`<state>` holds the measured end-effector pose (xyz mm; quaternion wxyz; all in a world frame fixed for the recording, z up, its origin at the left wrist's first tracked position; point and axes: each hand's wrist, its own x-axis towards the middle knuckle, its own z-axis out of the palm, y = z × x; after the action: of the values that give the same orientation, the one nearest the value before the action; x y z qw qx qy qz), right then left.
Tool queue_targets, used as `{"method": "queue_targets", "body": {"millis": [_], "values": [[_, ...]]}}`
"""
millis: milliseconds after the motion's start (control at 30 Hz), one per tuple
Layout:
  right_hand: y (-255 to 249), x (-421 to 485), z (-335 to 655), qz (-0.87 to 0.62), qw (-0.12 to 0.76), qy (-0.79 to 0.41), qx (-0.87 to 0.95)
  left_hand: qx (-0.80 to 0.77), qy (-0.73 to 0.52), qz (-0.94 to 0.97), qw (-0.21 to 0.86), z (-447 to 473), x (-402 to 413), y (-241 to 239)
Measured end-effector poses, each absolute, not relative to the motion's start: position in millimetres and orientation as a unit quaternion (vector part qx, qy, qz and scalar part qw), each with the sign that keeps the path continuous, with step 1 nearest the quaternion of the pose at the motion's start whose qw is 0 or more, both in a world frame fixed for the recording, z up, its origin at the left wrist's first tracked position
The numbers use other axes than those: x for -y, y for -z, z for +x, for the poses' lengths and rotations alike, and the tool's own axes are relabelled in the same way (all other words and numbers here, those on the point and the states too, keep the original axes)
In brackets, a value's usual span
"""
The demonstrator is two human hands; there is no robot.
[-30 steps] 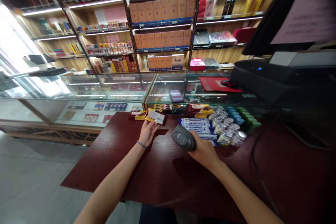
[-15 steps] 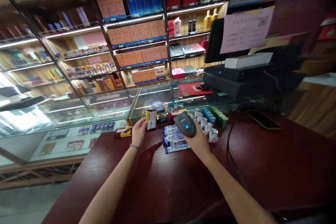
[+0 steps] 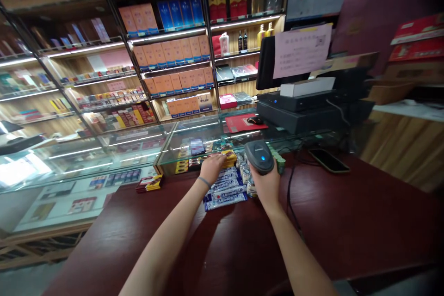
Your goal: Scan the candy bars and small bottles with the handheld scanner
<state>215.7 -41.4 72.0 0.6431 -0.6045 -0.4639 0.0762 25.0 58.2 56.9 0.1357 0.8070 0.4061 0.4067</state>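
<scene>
My right hand point(image 3: 265, 184) is closed round a dark handheld barcode scanner point(image 3: 259, 156) with a blue light, held above the dark red counter point(image 3: 347, 222). My left hand point(image 3: 212, 167) reaches palm down onto a yellow and brown packet point(image 3: 229, 157) lying on a pile at the counter's far edge, fingers curled over it. Below both hands lie several blue and white wrapped bars point(image 3: 224, 188). Small silver-lidded jars point(image 3: 243, 173) stand between my hands, partly hidden.
A small stack of brown and yellow packets point(image 3: 150, 183) lies to the left on the counter. A black phone point(image 3: 329, 160) and a till with screen point(image 3: 305, 97) are at right. Glass display cases point(image 3: 104, 152) and stocked shelves point(image 3: 173, 55) stand behind.
My left hand has carried the yellow packet from upright in front of the scanner to the right and down onto the pile. The scanner has lifted and turned slightly. The view has shifted left.
</scene>
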Motion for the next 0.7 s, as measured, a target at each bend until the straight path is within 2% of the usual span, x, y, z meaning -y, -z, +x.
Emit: {"method": "queue_targets", "body": {"millis": [367, 567, 700], "values": [[-78, 46, 212, -0.616, 0.632, -0.097, 0.460, -0.390, -0.354, 0.847, 0.073, 34, -70, -53], [-71, 43, 207, -0.612, 0.638, -0.081, 0.460, -0.391, -0.303, 0.867, -0.064, 17, -52, -50], [-58, 39, 202, -0.605, 0.622, -0.073, 0.491, -0.439, -0.345, 0.823, -0.100, -25, -33, -35]]}}
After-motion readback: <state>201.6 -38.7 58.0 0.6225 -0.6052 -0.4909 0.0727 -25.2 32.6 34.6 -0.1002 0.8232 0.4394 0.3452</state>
